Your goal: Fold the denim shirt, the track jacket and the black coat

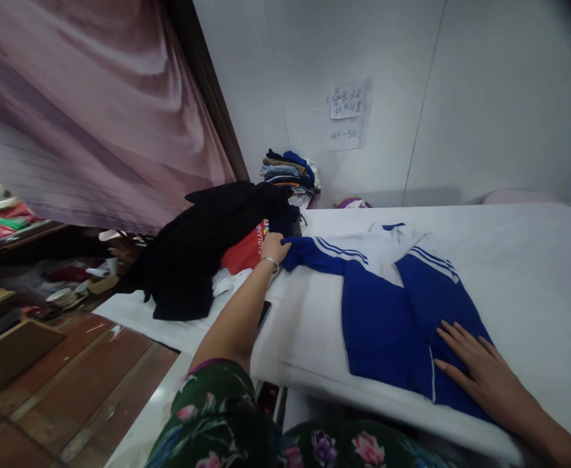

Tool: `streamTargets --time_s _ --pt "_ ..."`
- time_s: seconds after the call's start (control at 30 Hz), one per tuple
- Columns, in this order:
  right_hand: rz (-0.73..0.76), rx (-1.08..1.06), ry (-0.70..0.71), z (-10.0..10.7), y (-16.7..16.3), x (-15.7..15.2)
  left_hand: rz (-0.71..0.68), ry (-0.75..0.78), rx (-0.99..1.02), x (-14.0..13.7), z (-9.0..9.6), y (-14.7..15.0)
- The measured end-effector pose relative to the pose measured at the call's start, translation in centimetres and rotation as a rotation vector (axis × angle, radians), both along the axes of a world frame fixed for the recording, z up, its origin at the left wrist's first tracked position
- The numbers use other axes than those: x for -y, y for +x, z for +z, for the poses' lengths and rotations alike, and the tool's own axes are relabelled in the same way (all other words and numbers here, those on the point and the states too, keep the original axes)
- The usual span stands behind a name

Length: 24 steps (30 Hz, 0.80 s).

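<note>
A blue and white jacket (377, 318) with white stripes along its sleeves lies spread on the white-covered table (523, 260). One sleeve reaches out to the left, and my left hand (274, 248) is closed on its cuff end. The other sleeve is laid down over the jacket's body on the right. On that side my right hand (480, 370) rests flat on the blue cloth, fingers stretched out. Just beyond my left hand are a red garment (244, 252) with white lettering and a heap of black clothing (182, 260).
A stack of folded clothes (290, 172) stands at the back by the wall. Handwritten paper notes (347, 114) are stuck on the wall. A dark flat object (264, 313) lies under my left forearm. A pink curtain (119, 97) hangs at the left, above a cluttered floor.
</note>
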State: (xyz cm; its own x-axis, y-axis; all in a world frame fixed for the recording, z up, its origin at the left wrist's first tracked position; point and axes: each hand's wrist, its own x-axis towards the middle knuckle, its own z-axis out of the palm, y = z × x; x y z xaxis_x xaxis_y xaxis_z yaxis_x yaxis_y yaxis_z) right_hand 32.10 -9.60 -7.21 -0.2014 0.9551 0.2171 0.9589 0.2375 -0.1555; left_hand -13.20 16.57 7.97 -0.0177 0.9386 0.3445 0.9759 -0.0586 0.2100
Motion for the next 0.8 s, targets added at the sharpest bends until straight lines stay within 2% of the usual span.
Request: streamTargets --time_s 0.1,0.2,0.4,0.5,0.63,0.73,0.8 --pt "-0.003 -0.016 -0.009 0.2 0.0 -0.1 0.061 -0.087 0.144 -0.9 2.3 0.4" --pt "-0.007 -0.028 -0.023 0.4 -0.1 -0.1 0.067 -0.137 0.175 -1.5 3.9 0.7" --pt "-0.016 -0.049 -0.044 0.8 -0.3 0.0 0.009 -0.324 0.139 -2.4 4.9 0.5" --pt "-0.015 -0.045 -0.039 0.8 -0.3 0.0 -0.041 -0.455 0.071 -2.7 5.2 -0.2" --pt "-0.008 -0.027 -0.023 0.5 -0.1 0.0 -0.059 -0.62 -0.123 -3.0 6.1 -1.9" --pt "-0.001 -0.034 -0.006 0.3 -0.1 -0.1 0.007 -0.649 -0.207 -3.2 6.7 -3.1" --pt "-0.003 -0.045 -0.001 0.2 -0.1 -0.1 0.069 -0.602 -0.201 -3.3 7.0 -3.6"
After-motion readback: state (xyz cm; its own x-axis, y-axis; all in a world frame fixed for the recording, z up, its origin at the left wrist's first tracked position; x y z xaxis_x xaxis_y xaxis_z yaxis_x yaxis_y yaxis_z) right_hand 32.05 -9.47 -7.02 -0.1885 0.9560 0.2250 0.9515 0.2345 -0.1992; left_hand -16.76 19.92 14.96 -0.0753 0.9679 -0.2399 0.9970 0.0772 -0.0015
